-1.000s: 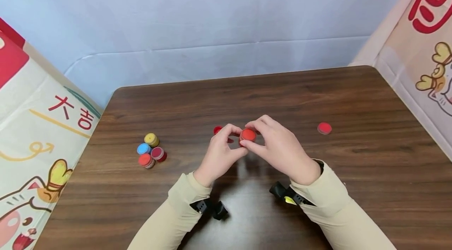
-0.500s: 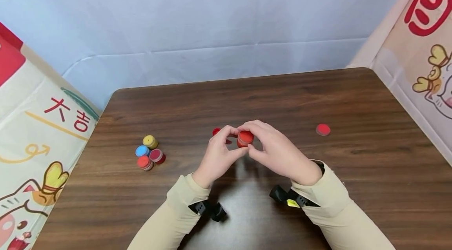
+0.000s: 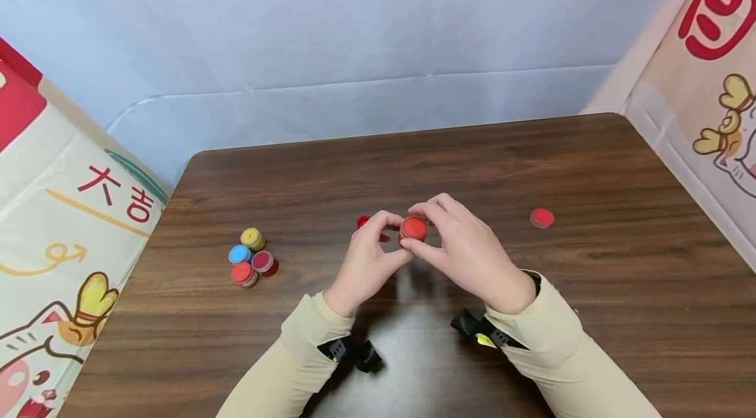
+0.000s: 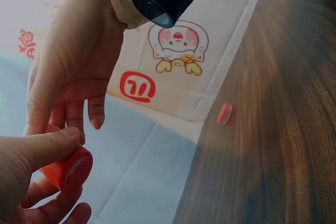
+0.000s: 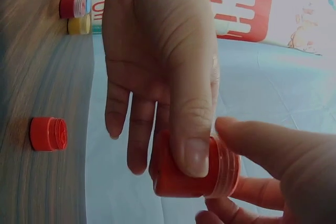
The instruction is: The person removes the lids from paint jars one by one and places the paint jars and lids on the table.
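A small red paint jar point(image 3: 413, 228) is held between both hands above the middle of the table. My left hand point(image 3: 365, 268) grips the jar's red body point(image 5: 181, 174), its thumb laid along the side. The fingers of my right hand point(image 3: 470, 259) pinch the clear ridged lid point(image 5: 227, 169) at the jar's top. Just behind the left hand, a second red jar point(image 5: 48, 134) stands on the table, uncovered, partly hidden in the head view. A loose red-looking lid point(image 3: 541, 218) lies apart, to the right of the hands.
Several capped jars cluster at the left of the wooden table point(image 3: 472, 162): yellow point(image 3: 253, 239), blue point(image 3: 239, 254), dark red point(image 3: 264, 263) and orange-red point(image 3: 244, 273). A pale cloth point(image 3: 354, 44) hangs behind the table, with printed cloths at both sides.
The right hand's fingers have turned around the jar's lid and swung back to about where they were. The left hand keeps its grip. The view has shifted slightly.
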Available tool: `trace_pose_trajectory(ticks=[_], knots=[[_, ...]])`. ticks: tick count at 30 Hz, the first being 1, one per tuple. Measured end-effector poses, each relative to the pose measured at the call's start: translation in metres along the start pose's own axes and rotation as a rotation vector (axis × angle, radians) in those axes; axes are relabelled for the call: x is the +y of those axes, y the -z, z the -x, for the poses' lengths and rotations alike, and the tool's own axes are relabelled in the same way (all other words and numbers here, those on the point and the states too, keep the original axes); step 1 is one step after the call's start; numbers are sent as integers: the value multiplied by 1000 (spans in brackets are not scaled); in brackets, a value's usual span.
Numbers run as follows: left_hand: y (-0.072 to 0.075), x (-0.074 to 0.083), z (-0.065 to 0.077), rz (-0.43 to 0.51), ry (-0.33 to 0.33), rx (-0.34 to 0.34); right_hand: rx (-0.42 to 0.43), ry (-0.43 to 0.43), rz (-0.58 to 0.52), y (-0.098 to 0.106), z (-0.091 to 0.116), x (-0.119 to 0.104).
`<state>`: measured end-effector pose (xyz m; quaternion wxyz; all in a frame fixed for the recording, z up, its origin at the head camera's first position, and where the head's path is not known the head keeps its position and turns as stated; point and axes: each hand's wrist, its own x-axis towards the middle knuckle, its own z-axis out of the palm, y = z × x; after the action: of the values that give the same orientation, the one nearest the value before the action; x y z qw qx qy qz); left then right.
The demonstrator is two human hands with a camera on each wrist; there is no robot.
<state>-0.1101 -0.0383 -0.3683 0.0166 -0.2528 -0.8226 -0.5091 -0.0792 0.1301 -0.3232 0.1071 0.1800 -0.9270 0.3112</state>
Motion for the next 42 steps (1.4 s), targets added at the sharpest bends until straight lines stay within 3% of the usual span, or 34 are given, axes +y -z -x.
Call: trace_pose_trajectory(ticks=[8,19,24,33,42], knots=[[0,2,-1,-12,2,4,-14,29,-2,2,0,0],[-1,4,-2,1,-10,-5,-94,98,-96,8,1,3],[-1,5,-1,10,-2,-6,-66,119,-91,8,1,3],[-2,7,0,18,15,-12,13,60,-33,5,2,0],[0,7,0,56,-3,-9,-44,127,-160,9,1,0]])
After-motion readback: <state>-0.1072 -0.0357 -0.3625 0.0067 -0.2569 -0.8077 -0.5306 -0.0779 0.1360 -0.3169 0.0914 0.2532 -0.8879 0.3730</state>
